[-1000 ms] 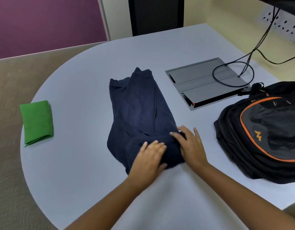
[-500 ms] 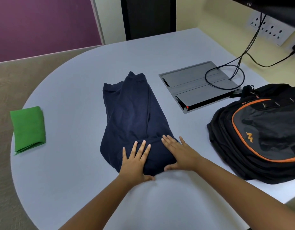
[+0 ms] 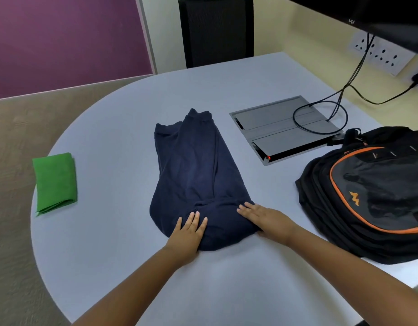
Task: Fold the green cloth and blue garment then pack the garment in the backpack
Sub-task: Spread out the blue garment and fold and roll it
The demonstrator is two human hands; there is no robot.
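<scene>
The dark blue garment [image 3: 194, 170] lies folded lengthwise in the middle of the grey table [image 3: 114, 243], its cuffs pointing away from me. My left hand [image 3: 188, 232] rests flat on its near left end, fingers slightly apart. Flat on the near right end lies my right hand [image 3: 265, 218], fingers pointing left. Neither hand grips the fabric. The green cloth [image 3: 55, 182] sits folded at the table's left edge. The black backpack [image 3: 368, 194] with orange trim lies on the right; I cannot tell if it is zipped.
A grey cable box lid [image 3: 283, 128] is set into the table behind the backpack, with black cables [image 3: 339, 95] looping onto it from wall sockets [image 3: 382, 55]. A black chair back [image 3: 215, 31] stands beyond the far edge. A monitor edge hangs at top right.
Both hands went from bunched on the garment's near end to lying flat and spread on it. The right hand slid toward the right side. The camera view shifted a little.
</scene>
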